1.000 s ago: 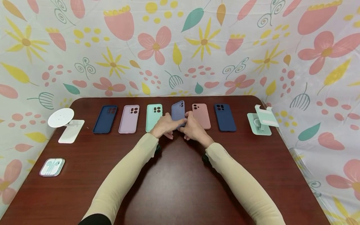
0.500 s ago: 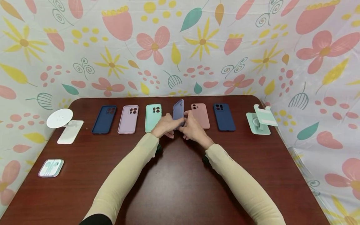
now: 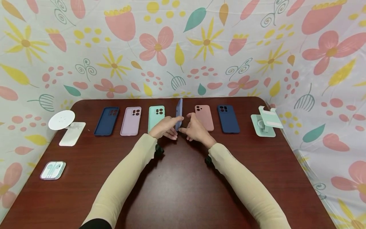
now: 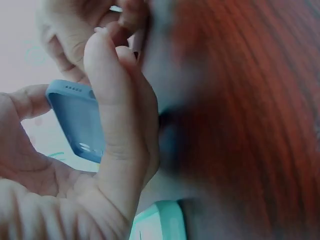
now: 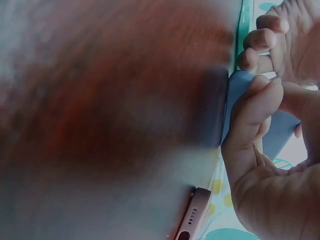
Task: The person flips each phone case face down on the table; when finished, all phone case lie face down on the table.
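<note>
A lavender-blue phone case (image 3: 179, 109) stands tilted up on its long edge in the middle of the row, seen nearly edge-on from the head. My left hand (image 3: 165, 127) holds it between thumb and fingers; in the left wrist view the hollow inside of the case (image 4: 77, 120) shows behind the fingers. My right hand (image 3: 197, 129) is bent just right of it, thumb tip at the case's near end and index finger apart from it. A mint phone case (image 3: 155, 115) lies partly behind my left hand, and a pink one (image 3: 204, 117) lies beside my right.
Left along the row lie a lilac case (image 3: 131, 121) and a navy case (image 3: 106, 121); a blue case (image 3: 228, 119) lies right. A white stand (image 3: 72, 133) and boxed earphones (image 3: 53, 170) are at left, a mint stand (image 3: 263, 125) at right, on the brown table (image 3: 183, 190).
The lavender-blue case has turned from leaning with its face visible to nearly edge-on, shifting slightly left. My left hand has moved left with it, and my right index finger has come away from it.
</note>
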`<state>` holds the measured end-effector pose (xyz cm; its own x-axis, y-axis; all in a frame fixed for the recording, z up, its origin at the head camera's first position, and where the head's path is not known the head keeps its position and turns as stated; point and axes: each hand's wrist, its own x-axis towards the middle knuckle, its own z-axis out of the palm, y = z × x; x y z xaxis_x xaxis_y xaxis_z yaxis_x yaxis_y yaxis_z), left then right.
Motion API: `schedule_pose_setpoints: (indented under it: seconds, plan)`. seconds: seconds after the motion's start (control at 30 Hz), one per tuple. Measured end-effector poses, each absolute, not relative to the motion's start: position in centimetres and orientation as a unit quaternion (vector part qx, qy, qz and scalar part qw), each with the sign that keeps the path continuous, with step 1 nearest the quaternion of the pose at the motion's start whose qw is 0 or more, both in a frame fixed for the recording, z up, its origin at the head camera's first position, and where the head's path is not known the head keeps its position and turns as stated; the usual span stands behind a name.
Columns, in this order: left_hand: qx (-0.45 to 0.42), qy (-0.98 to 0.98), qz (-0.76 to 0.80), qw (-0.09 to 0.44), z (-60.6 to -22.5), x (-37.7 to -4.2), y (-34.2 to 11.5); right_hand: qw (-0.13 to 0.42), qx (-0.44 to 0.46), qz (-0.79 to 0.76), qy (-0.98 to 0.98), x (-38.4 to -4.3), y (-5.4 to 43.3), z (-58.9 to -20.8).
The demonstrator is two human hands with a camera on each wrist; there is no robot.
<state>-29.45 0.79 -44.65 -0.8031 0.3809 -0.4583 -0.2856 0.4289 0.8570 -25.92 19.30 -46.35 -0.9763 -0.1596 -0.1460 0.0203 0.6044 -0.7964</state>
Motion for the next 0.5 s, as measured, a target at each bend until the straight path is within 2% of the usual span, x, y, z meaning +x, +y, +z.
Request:
schedule_pose_setpoints:
  seconds: [0.3,0.5]
  plan:
    - [0.003,0.763,0.554,0.332,-44.5,-30.11,-0.32,0.132,-0.025,-0.44,0.888,-26.13,19.2,-46.38]
    - [-0.001,0.731,0.578,0.363,-44.62,-30.27,-0.41,0.145,-0.03,-0.431,0.89,-26.22,19.21,-46.46]
